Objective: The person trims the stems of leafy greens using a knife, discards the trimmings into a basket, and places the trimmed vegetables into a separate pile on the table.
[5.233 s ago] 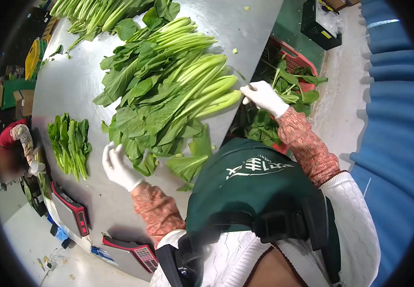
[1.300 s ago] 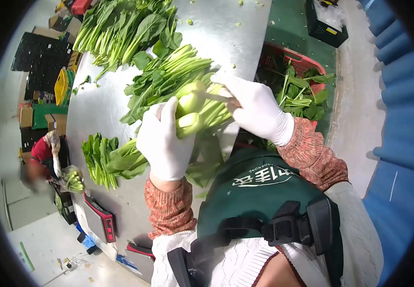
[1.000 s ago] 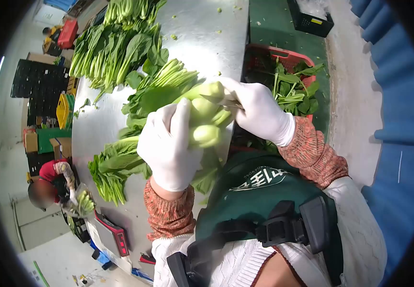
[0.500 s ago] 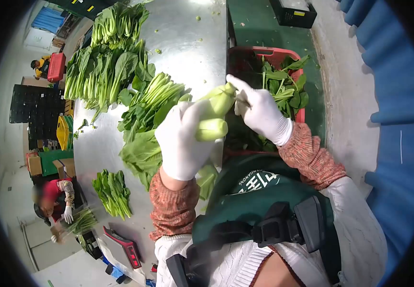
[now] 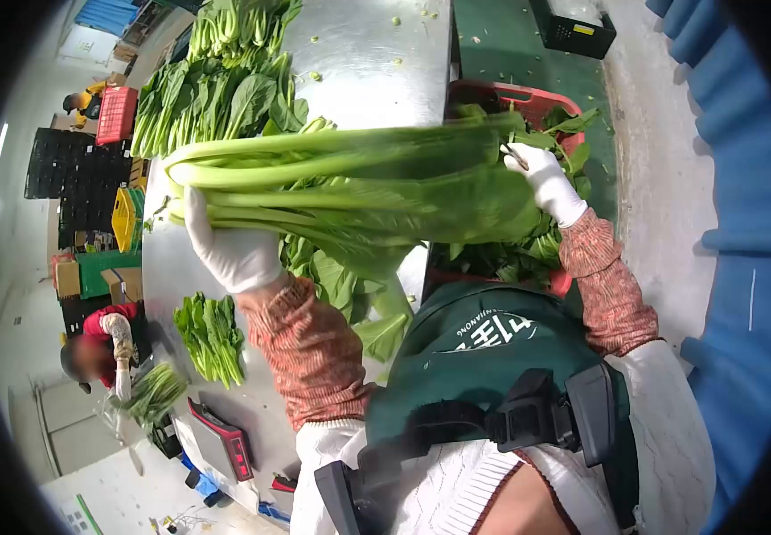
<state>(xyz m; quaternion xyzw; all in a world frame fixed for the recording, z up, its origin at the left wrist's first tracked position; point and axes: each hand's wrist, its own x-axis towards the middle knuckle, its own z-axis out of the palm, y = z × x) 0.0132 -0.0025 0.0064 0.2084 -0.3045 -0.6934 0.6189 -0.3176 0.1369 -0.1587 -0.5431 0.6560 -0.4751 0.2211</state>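
A bunch of leafy greens [image 5: 314, 169] with thick pale stalks lies sideways across the view, stalk ends left, leaves right. My left hand [image 5: 234, 254], in a white glove, is closed on its stalks near the cut ends. My gloved right hand [image 5: 541, 178] is at the leafy end, fingers pinched round a small dark thing I cannot make out. Beneath the bunch, more leaves [image 5: 336, 276] lie on the metal table [image 5: 368, 62]. Below my right hand, a red crate [image 5: 515, 94] holds loose green leaves [image 5: 573, 134].
Piled greens [image 5: 216, 107] cover the table's far left, with a smaller bunch [image 5: 210, 339] nearer. A red scale [image 5: 221, 437] stands by the lower left. Across the table a person [image 5: 109, 348] handles thin greens. A black crate [image 5: 573, 31] sits on the floor at the back.
My left hand has moved left and turned the greens, so the stalk ends now point left. My right hand has left the stalk base and moved right, to the leaves.
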